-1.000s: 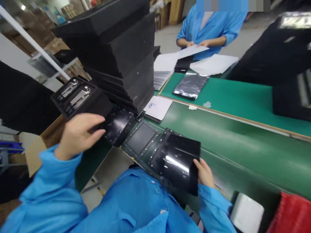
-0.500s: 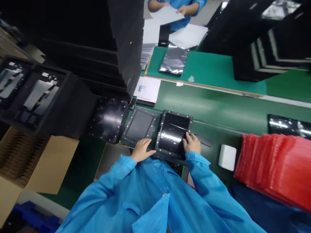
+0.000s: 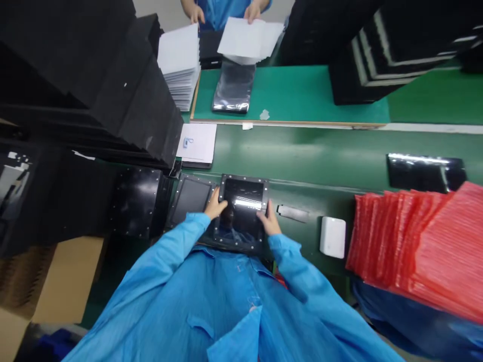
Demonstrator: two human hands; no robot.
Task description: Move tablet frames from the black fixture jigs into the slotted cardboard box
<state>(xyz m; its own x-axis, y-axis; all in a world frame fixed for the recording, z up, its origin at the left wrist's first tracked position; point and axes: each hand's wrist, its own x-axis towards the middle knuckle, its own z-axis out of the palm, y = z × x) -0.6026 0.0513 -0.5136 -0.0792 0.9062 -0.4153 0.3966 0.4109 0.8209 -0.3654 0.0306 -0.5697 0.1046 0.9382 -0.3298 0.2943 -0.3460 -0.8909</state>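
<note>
A black rectangular framed panel point(image 3: 241, 216) with a glossy centre and bright studs round its rim lies on the bench in front of me. My left hand point(image 3: 214, 205) grips its left edge, thumb on top of the frame. My right hand point(image 3: 269, 220) holds the right edge, with the thumb over the rim and the fingers along the side. Just left of it lies a second framed panel point(image 3: 191, 200) with a matte grey centre, partly covered by my left hand and sleeve. A thin grey strip point(image 3: 293, 213) lies right of my right hand.
A white box point(image 3: 332, 237) and a stack of red bubble bags point(image 3: 392, 241) stand to the right. Black studded panels point(image 3: 136, 201) are piled at left beside tall black stacks point(image 3: 124, 95). Across the bench, a co-worker's hands point(image 3: 252, 12) handle white sheets point(image 3: 247, 37).
My left hand has moved from the near side up to the panel's left edge. My right hand has shifted onto its right edge. The view has swung, and the co-worker's sheets are lower.
</note>
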